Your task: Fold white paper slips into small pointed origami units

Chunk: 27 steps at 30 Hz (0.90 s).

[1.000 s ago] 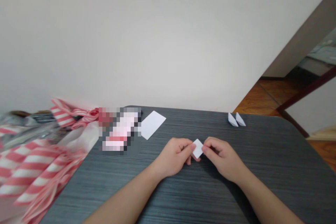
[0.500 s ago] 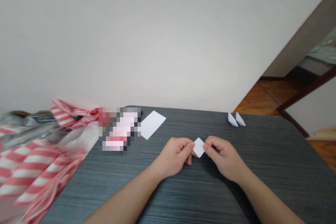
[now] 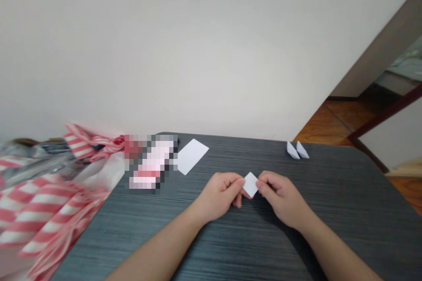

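Note:
A small folded white paper piece (image 3: 251, 184) is pinched between both hands just above the dark grey table (image 3: 346, 210). My left hand (image 3: 220, 195) grips its left corner with curled fingers. My right hand (image 3: 280, 197) holds the right corner, fingers closed too. The paper shows as a small diamond shape between the fingertips.
A flat white paper sheet (image 3: 192, 156) lies behind my left hand. Two folded white paper pieces (image 3: 297, 150) sit near the table's far right edge. Red-and-white striped plastic bags (image 3: 42, 210) crowd the left side, beside a blurred-out pink item (image 3: 150, 162). A white wall stands behind the table.
Both hands with the paper piece have shifted very slightly up and away; the grip is the same.

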{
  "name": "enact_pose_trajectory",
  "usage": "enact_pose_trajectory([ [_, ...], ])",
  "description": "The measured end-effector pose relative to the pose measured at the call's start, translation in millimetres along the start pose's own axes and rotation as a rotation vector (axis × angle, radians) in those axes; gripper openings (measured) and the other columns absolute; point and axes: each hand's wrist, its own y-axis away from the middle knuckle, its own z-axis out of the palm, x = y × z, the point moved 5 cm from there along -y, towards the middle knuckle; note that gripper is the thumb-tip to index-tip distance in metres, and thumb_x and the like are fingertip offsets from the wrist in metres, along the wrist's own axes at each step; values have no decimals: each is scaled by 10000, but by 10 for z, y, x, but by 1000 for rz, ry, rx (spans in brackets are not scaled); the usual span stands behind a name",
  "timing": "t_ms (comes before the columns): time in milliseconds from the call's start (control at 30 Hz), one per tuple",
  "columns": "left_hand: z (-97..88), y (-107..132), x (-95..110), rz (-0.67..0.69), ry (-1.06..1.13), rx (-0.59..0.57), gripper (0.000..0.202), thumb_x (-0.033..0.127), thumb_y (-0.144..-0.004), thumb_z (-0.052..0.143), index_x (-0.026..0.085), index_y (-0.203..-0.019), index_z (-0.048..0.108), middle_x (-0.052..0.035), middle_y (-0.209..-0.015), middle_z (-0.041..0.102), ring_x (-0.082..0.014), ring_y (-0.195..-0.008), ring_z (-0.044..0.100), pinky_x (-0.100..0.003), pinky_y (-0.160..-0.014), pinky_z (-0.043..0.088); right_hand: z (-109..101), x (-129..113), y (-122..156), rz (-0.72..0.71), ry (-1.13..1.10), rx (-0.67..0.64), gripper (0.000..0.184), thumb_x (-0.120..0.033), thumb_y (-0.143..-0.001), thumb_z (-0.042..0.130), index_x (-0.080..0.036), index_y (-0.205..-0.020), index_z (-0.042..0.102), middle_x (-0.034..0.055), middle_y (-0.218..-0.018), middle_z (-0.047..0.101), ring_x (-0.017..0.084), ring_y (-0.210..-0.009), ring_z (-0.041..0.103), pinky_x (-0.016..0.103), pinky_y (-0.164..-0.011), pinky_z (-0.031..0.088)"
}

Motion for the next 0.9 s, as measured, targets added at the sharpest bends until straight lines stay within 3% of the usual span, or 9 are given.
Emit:
enact_pose_trajectory([
  [167,-17,0,14,-18,-16,53,393,400,-947,500,131,-758,715,3,-535,601,-106,-507,524,-212,-552,393,11,9,0,15,-34,12,275,-254,-940,503,-192,-673,519,-10,-678,526,148,-649,494,263,-633,385],
  [300,-30,11,29,-28,-10,83,388,374,-943,508,132,-710,704,1,-535,617,-94,-481,517,-201,-528,395,51,24,-2,48,-122,-29,236,-276,-935,515,-185,-725,571,-6,-697,539,152,-667,497,266,-644,391],
  [500,-33,14,55,42,-55,57,403,343,-957,488,133,-689,705,-24,-604,675,-89,-494,534,-197,-534,407,135,29,14,84,-158,-130,191,-276,-903,573,-162,-770,650,7,-720,578,156,-675,507,272,-646,392],
  [667,-17,6,66,46,-58,33,381,314,-945,498,133,-662,678,-20,-595,657,-89,-498,528,-194,-521,401,128,46,18,98,-133,-130,212,-276,-919,556,-156,-783,665,13,-734,609,155,-680,518,274,-659,397],
  [900,-8,-1,26,26,14,56,254,337,-912,555,130,-838,682,-10,-661,640,-97,-534,534,-199,-524,415,150,21,15,94,-142,-188,200,-259,-908,562,-157,-761,650,-3,-707,595,143,-661,504,261,-650,390],
])
